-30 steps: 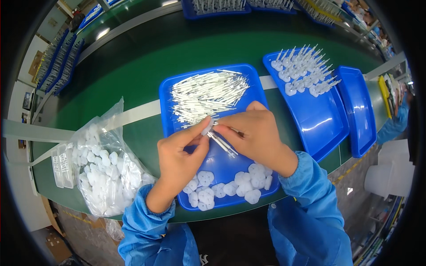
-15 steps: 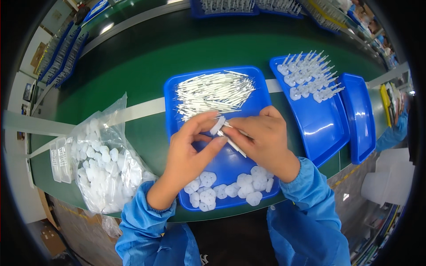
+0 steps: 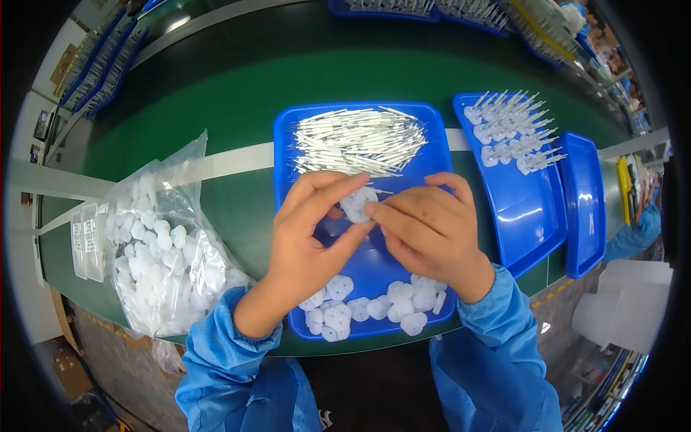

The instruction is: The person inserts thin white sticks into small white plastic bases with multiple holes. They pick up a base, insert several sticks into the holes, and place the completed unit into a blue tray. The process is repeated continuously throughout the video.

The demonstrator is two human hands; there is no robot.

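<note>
A scalloped white plastic disc is held up above the middle of a blue tray. My left hand pinches its rim between thumb and fingers. The fingertips of my right hand are closed at the disc's right edge. A thin white stick pokes out behind the disc, its other end hidden. Many slim white sticks lie heaped in the tray's far part. Several loose white discs lie along its near edge.
At the left, a clear plastic bag full of white discs lies beside narrow clear plastic pieces. To the right, a blue tray holds discs with upright sticks, overlapping another blue tray. Filled trays line the far side.
The disc has turned from edge-on to show its flat face. My right fingers have shifted to its edge, and the sticks beneath them are now mostly hidden. The view has shifted slightly.
</note>
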